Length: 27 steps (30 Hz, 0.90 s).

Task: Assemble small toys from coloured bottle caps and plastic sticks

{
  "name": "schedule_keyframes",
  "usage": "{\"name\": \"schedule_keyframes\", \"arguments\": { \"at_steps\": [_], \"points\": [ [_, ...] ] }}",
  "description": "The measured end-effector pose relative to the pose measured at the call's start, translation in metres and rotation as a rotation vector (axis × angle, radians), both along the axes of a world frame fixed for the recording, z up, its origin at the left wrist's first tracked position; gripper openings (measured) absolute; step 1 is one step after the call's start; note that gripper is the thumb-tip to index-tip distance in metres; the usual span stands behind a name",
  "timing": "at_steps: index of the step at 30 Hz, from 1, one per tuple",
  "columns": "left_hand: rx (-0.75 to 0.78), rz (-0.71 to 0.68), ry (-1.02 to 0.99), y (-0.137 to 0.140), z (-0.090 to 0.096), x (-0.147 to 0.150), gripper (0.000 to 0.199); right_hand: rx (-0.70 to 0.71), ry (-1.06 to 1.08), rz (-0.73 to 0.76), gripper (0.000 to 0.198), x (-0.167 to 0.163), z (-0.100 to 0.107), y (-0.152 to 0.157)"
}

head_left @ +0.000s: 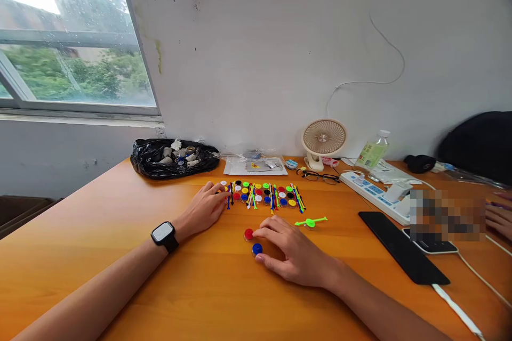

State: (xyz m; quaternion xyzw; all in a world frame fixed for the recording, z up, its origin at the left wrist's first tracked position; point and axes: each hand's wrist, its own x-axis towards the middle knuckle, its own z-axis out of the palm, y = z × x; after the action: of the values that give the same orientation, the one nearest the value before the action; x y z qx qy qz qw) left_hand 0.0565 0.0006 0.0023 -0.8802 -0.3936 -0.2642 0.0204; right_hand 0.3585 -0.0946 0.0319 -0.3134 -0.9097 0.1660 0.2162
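Note:
My left hand [206, 205], with a watch [163, 233] on its wrist, reaches to the left end of a row of small coloured discs and arrows. Its fingers are drawn together at a blue arrow [229, 200] and a dark one; what they pinch is hidden. Nearer me, my right hand [294, 250] hovers low with thumb and forefinger apart. The forefinger tip is by a red disc [248, 234] on a clear base, the thumb tip by a blue disc [257, 249]. Beyond it lies a green arrow on a disc [310, 222].
At the back are a black plastic bag [152, 162], clear packets [256, 166], a fan [324, 138], glasses [320, 176] and a bottle [374, 152]. A power strip [372, 194] and a black phone [402, 248] with cables lie right. Another person's hand [500, 213] is at the right edge.

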Motion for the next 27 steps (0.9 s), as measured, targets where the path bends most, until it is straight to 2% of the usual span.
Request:
{"name": "schedule_keyframes", "arguments": {
  "at_steps": [12, 16, 23, 27],
  "points": [
    [-0.046, 0.021, -0.072, 0.002, -0.003, 0.005, 0.025, -0.033, -0.018, 0.006, 0.032, 0.0, 0.001, 0.0],
    [-0.04, 0.005, -0.096, -0.002, 0.002, 0.006, 0.021, -0.037, -0.016, 0.003, 0.031, 0.0, 0.001, 0.001],
    [0.058, -0.09, -0.207, -0.014, 0.011, 0.01, 0.014, -0.035, 0.006, 0.012, 0.031, 0.001, 0.001, 0.001],
    [0.046, -0.103, -0.264, -0.026, 0.015, 0.019, 0.009, -0.042, -0.005, 0.021, 0.031, 0.001, 0.001, -0.001]
  ]
}}
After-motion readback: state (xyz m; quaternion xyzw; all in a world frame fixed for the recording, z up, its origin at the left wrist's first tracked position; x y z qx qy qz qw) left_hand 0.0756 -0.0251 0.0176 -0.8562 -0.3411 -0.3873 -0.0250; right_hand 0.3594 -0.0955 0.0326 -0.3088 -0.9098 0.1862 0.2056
